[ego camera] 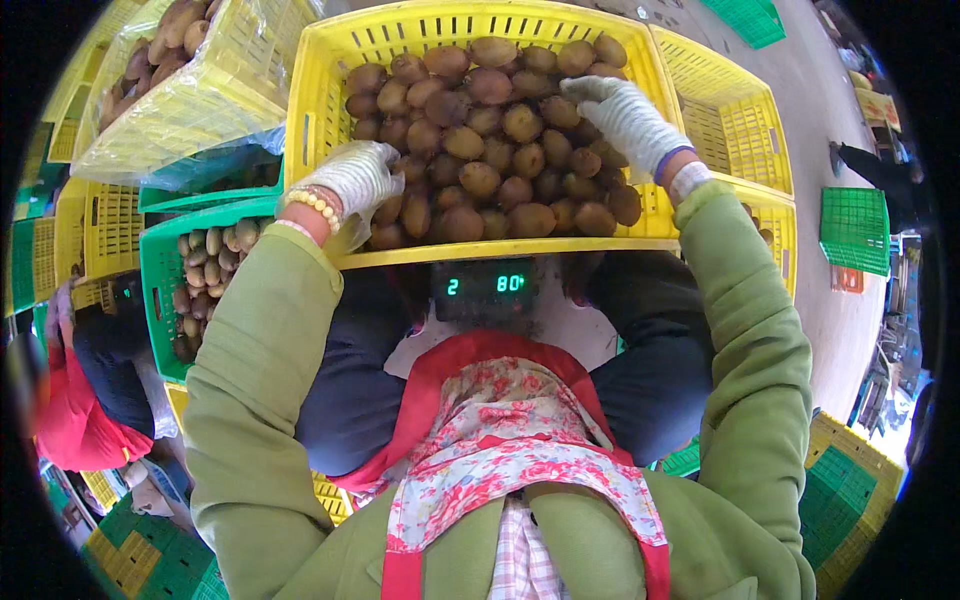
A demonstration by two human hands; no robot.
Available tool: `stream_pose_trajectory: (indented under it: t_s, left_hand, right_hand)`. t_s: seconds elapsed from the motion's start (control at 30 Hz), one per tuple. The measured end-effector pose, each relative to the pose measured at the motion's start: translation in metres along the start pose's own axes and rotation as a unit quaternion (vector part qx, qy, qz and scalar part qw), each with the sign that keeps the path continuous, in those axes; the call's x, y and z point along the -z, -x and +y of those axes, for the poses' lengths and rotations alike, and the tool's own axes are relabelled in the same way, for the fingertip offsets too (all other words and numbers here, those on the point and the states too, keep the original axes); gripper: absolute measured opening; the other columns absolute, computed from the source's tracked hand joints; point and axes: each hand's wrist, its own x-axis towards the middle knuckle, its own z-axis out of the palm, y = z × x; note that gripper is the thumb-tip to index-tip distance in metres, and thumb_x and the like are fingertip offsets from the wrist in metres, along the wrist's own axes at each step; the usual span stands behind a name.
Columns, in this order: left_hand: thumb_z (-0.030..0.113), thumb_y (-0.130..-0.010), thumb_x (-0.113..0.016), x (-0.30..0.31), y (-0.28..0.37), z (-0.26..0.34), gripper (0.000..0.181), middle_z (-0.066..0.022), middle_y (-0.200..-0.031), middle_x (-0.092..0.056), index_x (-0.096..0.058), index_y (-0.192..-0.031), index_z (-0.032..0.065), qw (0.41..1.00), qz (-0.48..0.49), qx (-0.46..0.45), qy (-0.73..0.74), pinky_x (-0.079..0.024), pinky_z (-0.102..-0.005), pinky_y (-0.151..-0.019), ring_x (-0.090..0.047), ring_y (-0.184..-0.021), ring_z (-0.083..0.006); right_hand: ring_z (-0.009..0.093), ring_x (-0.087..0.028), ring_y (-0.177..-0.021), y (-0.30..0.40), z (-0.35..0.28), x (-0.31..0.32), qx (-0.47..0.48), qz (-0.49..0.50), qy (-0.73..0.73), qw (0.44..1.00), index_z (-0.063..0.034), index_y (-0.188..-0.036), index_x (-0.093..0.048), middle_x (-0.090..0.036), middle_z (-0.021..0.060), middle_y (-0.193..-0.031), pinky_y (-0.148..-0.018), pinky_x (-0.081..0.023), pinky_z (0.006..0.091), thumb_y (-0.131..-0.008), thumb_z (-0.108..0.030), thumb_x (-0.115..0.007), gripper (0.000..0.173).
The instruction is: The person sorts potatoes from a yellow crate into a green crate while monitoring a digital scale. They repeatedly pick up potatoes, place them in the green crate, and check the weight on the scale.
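A yellow slotted plastic crate (480,253) full of brown kiwifruit (480,180) stands in front of me, with a lit digital scale display (484,285) below its near edge. My left hand (352,176), in a white knitted glove, is at the crate's left side beside the fruit, with clear plastic film by it; whether its fingers grip anything is unclear. Over the right part of the crate, my right hand (622,120), gloved too, reaches in with its fingertips at the kiwifruit near the back right. What lies beneath its fingers is hidden.
A green crate (161,300) of kiwifruit stands at the left, below a film-lined yellow crate (187,112) with more fruit. Yellow crates (731,112) adjoin on the right. A green basket (855,229) is farther right. Another person in red (90,420) is at the far left.
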Motion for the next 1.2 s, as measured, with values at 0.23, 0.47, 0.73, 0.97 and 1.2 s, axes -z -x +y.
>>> stream_pose_trajectory:
  t_s: [0.23,0.47,0.73,0.97,1.2]
  left_hand:
    - [0.032,-0.09,-0.068,0.0,-0.002,-0.005,0.043,-0.0223,-0.11,-0.071,-0.068,-0.12,0.0017,1.0,0.017,-0.015,-0.006,-0.053,-0.044,-0.093,-0.067,-0.107,-0.0391]
    - [0.036,-0.091,-0.067,0.003,0.002,-0.002,0.047,-0.0231,-0.117,-0.069,-0.066,-0.124,0.0027,0.998,0.048,-0.044,-0.02,-0.05,-0.045,-0.098,-0.063,-0.113,-0.0397]
    - [0.04,-0.093,-0.065,0.01,0.008,0.002,0.047,-0.0237,-0.114,-0.069,-0.067,-0.123,0.0036,0.996,0.055,-0.07,-0.029,-0.05,-0.0449,-0.098,-0.063,-0.111,-0.0409]
    - [0.041,-0.093,-0.064,0.01,0.011,0.011,0.046,-0.0231,-0.11,-0.07,-0.067,-0.121,0.0048,0.991,0.082,-0.096,-0.045,-0.051,-0.0455,-0.095,-0.065,-0.107,-0.0403]
    - [0.036,-0.09,-0.066,0.011,0.008,0.019,0.041,-0.023,-0.108,-0.071,-0.069,-0.116,0.0041,0.986,0.123,-0.108,-0.017,-0.052,-0.0461,-0.093,-0.066,-0.104,-0.0406]
  right_hand:
    - [0.019,-0.064,-0.081,0.0,0.003,0.011,-0.027,0.068,0.059,0.996,-0.017,-0.129,-0.068,-0.071,0.0076,-0.095,-0.074,-0.054,0.0334,-0.095,-0.017,-0.064,0.035]
    - [0.021,-0.067,-0.088,-0.019,0.031,0.0,0.0,0.066,0.161,0.985,-0.0129,-0.132,-0.065,-0.071,0.0101,-0.104,-0.077,-0.055,0.0328,-0.087,-0.014,-0.071,0.045]
    - [0.037,-0.066,-0.113,-0.023,0.014,-0.028,-0.024,-0.033,0.252,0.967,-0.0068,-0.133,-0.063,-0.068,0.0229,-0.12,-0.097,-0.052,0.039,-0.083,-0.007,-0.068,0.05]
    - [0.04,-0.063,-0.116,-0.039,0.052,-0.04,-0.069,-0.008,0.224,0.972,-0.0077,-0.132,-0.061,-0.067,0.0216,-0.122,-0.099,-0.051,0.0422,-0.085,-0.009,-0.067,0.047]
    - [0.039,-0.063,-0.114,-0.034,0.019,-0.035,-0.045,-0.039,0.299,0.952,-0.0066,-0.13,-0.061,-0.067,0.0211,-0.121,-0.098,-0.05,0.0425,-0.086,-0.015,-0.069,0.046]
